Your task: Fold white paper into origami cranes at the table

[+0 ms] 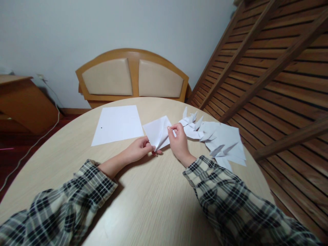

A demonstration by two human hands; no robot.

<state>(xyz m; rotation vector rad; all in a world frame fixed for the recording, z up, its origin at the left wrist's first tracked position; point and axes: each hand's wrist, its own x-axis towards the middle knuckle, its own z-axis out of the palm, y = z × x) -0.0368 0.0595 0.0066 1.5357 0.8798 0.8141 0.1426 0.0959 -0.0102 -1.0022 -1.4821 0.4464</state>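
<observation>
Between my hands is a folded white sheet of paper (pixel 157 130), turned cornerwise with a crease running down to its near corner. My left hand (pixel 142 149) pinches that near corner, thumb on top and fingers beneath. At the paper's right side, my right hand (pixel 178 140) has thumb and forefinger closed on a flap or edge. Just beyond my right hand lie several folded white paper cranes (pixel 191 120), partly hidden by it. Another folded paper piece with pointed tips (pixel 222 153) lies nearer, by my right sleeve.
A flat white sheet (pixel 119 123) with a small dark spot lies at the left of the round wooden table (pixel 143 205). More white paper (pixel 228 136) lies under the folded pieces at right. A padded wooden headboard (pixel 134 73) and slatted wood (pixel 276 68) stand beyond.
</observation>
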